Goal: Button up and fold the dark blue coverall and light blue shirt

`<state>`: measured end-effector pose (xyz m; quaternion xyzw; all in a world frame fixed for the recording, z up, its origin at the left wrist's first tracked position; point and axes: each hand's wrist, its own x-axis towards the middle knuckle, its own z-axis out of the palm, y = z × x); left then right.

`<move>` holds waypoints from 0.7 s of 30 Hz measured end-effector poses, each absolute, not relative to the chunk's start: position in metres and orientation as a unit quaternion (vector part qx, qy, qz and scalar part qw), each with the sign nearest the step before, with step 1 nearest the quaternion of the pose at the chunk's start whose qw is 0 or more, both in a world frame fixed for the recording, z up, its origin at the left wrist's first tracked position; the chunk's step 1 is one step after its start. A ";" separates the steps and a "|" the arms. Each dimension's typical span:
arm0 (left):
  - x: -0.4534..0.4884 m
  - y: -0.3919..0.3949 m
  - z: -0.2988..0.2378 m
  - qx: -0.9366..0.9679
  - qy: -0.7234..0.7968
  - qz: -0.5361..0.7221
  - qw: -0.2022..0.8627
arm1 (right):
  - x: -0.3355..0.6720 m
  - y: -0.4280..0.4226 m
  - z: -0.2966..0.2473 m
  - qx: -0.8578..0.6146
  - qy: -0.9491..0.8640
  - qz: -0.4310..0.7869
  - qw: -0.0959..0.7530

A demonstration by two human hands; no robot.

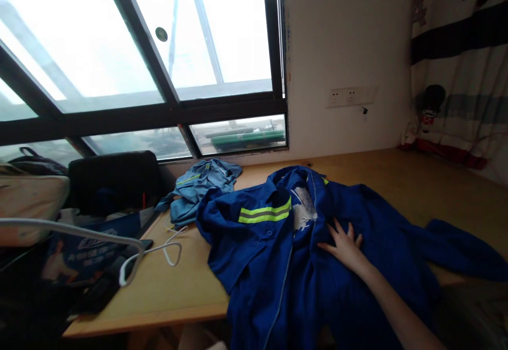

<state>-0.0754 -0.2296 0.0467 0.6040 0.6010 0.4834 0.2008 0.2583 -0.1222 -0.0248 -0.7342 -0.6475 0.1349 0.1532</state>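
A dark blue work jacket (pixel 254 249) with a yellow-green and grey reflective strip lies spread on the wooden table, its lower part hanging over the front edge. Its front is partly open, and a worn white and grey patch (pixel 305 210) shows inside near the collar. My right hand (pixel 347 247) rests on the jacket, just right of the front opening, with its fingers spread and nothing held. One sleeve (pixel 464 249) stretches out to the right. I cannot see my left hand; a pale shape at the bottom edge below the table is too dim to make out.
A lighter blue garment (pixel 198 186) lies crumpled behind the jacket at left. A white cable (pixel 170 247) loops over the table (pixel 178 292). Bags (pixel 32 207) and a black chair back (pixel 113 181) stand at left. Windows, a wall socket (pixel 351 97) and a curtain (pixel 456 75) are behind.
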 end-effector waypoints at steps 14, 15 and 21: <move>0.001 -0.023 -0.016 0.822 0.541 0.134 0.114 | 0.258 -0.145 0.025 -0.607 -0.355 0.525 0.480; 0.001 -0.014 -0.018 0.819 0.557 0.106 0.086 | 0.274 -0.149 0.036 -0.588 -0.334 0.536 0.505; -0.015 0.032 -0.015 0.784 0.619 0.029 0.037 | 0.311 -0.197 0.099 -0.618 -0.469 0.379 0.504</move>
